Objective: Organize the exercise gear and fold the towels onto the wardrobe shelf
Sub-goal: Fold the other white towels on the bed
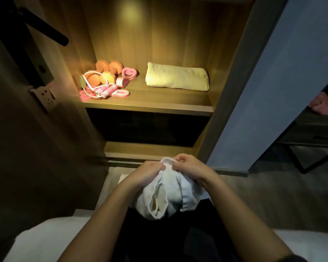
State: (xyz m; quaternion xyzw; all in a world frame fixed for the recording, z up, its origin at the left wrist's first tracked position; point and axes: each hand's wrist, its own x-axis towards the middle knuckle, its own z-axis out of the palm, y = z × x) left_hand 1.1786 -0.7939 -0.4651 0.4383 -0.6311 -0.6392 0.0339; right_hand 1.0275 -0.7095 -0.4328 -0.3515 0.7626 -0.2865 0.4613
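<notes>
- The gear looks sorted, to my eye: the orange dumbbells, the pink skipping rope and the pink bands sit in a loose cluster at the left end of the lit wardrobe shelf
- One cream towel lies folded on the same shelf, to the right of the gear and apart from it; that part seems done
- What is left, I'd judge, is the white towel; it is bunched and unfolded, hanging in front of the person, below the shelf and well short of it
- The left hand has its grip closed on the towel's top edge, fingers curled round the cloth; the right hand pinches the same edge just beside it, its grip closed too
- Something pink lies on a dark rack off to the right; whether it is another towel I cannot tell
</notes>
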